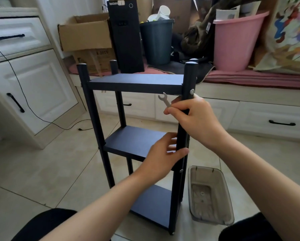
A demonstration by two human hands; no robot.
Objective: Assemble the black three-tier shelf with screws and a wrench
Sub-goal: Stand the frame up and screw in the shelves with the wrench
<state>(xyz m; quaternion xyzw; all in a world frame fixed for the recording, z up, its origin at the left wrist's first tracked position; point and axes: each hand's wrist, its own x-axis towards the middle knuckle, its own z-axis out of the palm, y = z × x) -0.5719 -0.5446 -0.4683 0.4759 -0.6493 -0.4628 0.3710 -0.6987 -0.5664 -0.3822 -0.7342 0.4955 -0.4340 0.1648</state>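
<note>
The black three-tier shelf (137, 82) stands upright on the tiled floor in front of me, its boards joined to round black posts. My left hand (161, 157) wraps the near right post (189, 79) at the middle tier. My right hand (196, 117) rests against the same post higher up and pinches a small silver wrench (164, 100), whose open jaw points up toward the top board. A silver screw head (192, 91) shows on that post just under the top tier, right of the wrench. A second screw (181, 170) sits lower on the post.
A clear plastic tray (210, 195) with a washer and small parts lies on the floor right of the shelf. Behind are white cabinets (32, 84), a cardboard box (86, 35), a black computer tower (126, 37), a dark bin (156, 42), a pink tub (236, 40). A cable (41, 117) crosses the floor left.
</note>
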